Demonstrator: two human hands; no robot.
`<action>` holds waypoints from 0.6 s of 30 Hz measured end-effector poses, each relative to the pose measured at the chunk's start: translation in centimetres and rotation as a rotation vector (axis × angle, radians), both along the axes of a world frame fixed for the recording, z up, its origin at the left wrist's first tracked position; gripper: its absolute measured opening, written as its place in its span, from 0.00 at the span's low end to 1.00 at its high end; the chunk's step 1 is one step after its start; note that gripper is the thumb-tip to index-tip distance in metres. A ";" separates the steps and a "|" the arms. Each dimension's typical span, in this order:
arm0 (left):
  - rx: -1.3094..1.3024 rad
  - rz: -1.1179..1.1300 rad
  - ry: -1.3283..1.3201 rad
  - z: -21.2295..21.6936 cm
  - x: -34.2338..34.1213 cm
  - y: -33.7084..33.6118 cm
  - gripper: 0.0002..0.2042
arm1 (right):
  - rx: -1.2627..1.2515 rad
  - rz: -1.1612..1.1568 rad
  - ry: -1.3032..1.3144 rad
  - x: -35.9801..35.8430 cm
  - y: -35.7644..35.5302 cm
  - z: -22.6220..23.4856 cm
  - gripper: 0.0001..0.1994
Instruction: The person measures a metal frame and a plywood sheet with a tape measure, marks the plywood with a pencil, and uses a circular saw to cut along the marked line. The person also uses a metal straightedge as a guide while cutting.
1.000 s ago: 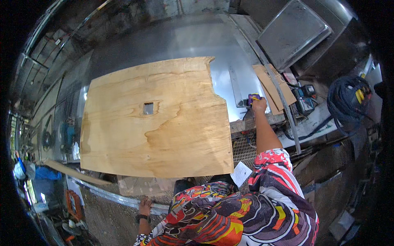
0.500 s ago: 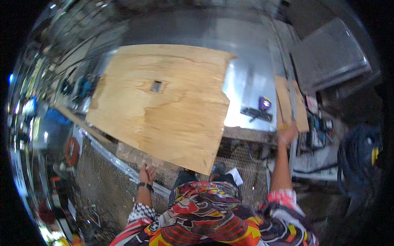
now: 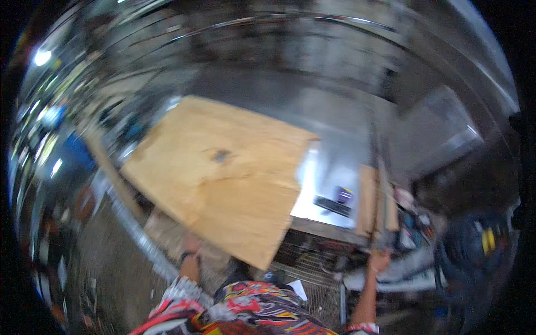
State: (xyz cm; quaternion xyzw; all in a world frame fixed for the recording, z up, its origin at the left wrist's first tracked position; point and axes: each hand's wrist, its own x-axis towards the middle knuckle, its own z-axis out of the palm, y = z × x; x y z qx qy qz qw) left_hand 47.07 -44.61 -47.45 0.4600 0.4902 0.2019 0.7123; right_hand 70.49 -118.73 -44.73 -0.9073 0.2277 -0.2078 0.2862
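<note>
Although blur softens much of the view, the plywood panel point(image 3: 223, 190) shows clearly enough, lying askew across a shiny metal sheet point(image 3: 307, 198) with 1 corner pointing toward the person's body. A small dark cutout point(image 3: 222, 156) sits near the panel's middle, and brown grain marks run beside it. Just below the panel's near left edge is the left hand point(image 3: 191, 244), with a dark band point(image 3: 190, 255) at its wrist; it is too smeared to tell whether its fingers are apart or together, or whether they touch the wood. Over to the right, the right hand point(image 3: 379, 260) is at the near end of a long narrow strip point(image 3: 382, 206), and I cannot tell whether its fingers are clamped on it. That strip runs over brown cardboard point(image 3: 365, 201) at the sheet's right side. Between panel and cardboard, a purple rounded object point(image 3: 344, 195) lies beside a dark flat bar point(image 3: 333, 205) on the bright metal. Farther out, a dark coil point(image 3: 469, 245) with a yellow patch lies at the right, and a white paper point(image 3: 297, 289) lies near the person's patterned shirt point(image 3: 262, 304).
</note>
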 end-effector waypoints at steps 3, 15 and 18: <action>0.097 0.078 0.033 -0.1 -3.3 0.6 0.28 | 0.070 0.018 -0.128 -1.0 7.4 6.6 0.27; 0.491 -0.701 -0.217 10.4 9.0 -12.7 0.22 | 0.323 -0.014 -0.237 -16.4 18.7 17.6 0.27; 0.589 -1.037 -0.431 13.9 16.7 -18.8 0.21 | 0.216 -0.159 -0.213 -20.1 19.4 19.5 0.25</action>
